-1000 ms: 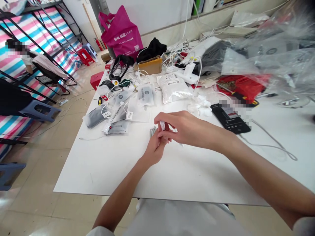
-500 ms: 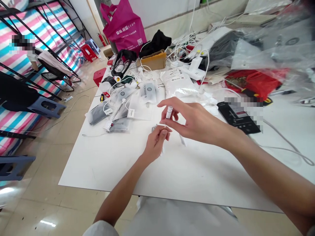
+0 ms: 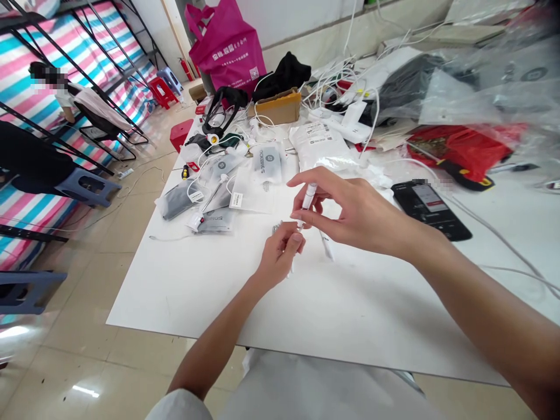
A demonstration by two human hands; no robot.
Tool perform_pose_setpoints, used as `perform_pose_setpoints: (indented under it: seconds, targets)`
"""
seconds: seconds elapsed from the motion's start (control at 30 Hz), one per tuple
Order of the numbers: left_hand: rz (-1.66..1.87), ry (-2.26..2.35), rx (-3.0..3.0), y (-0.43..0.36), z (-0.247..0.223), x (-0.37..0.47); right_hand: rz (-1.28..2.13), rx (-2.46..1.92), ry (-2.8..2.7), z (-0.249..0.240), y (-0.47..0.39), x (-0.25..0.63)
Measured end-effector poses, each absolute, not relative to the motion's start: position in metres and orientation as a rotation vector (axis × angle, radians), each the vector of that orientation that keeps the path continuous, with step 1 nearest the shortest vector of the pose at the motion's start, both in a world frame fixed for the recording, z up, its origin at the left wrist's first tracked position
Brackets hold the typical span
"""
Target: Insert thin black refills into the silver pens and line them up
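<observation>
Between the fingers and thumb of my right hand [image 3: 345,207] is a slim white cylindrical piece [image 3: 309,197], tilted, its lower end meeting the fingertips of my left hand [image 3: 282,249]. My left hand is closed in a pinch around a small white part, mostly hidden by the fingers. Some grey coiled cable shows just behind the left knuckles. Below my right hand a thin white stick-like item [image 3: 326,246] lies on the white table [image 3: 184,297].
Packaged items [image 3: 177,199], a white plastic bag [image 3: 321,146], a cardboard box [image 3: 277,109] and tangled cables cover the table's back. A black phone [image 3: 431,210] lies to the right, near a red bag [image 3: 468,149]. Two people are at the far left.
The white cylindrical piece in my right hand now reaches down to my left fingertips and shows more of its length. The view has shifted slightly.
</observation>
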State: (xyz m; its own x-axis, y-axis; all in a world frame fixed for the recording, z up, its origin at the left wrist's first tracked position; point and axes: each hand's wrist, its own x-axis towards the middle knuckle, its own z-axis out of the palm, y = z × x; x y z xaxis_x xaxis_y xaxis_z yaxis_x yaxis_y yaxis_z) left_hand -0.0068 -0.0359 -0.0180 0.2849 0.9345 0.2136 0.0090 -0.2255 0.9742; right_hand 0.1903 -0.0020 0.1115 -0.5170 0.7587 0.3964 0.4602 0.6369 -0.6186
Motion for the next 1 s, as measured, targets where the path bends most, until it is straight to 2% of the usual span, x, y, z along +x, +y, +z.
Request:
perform_pose_setpoints:
  seconds: [0.37, 0.7, 0.87, 1.0]
  targets:
    - [1.105, 0.975, 1.476, -0.037, -0.008, -0.007, 0.726, -0.952, -2.178, 0.11, -0.001, 0.189]
    - [1.176, 1.031, 1.375, -0.028, 0.001, -0.012, 1.519, -0.899, -1.611, 0.077, 0.036, 0.193]
    - [1.199, 1.058, 1.349, -0.02, 0.003, -0.018, 1.625, -0.995, -1.413, 0.061, 0.047, 0.193]
    - [1.169, 1.057, 1.345, -0.021, 0.005, -0.021, 1.639, -0.96, -1.489, 0.07, 0.041, 0.196]
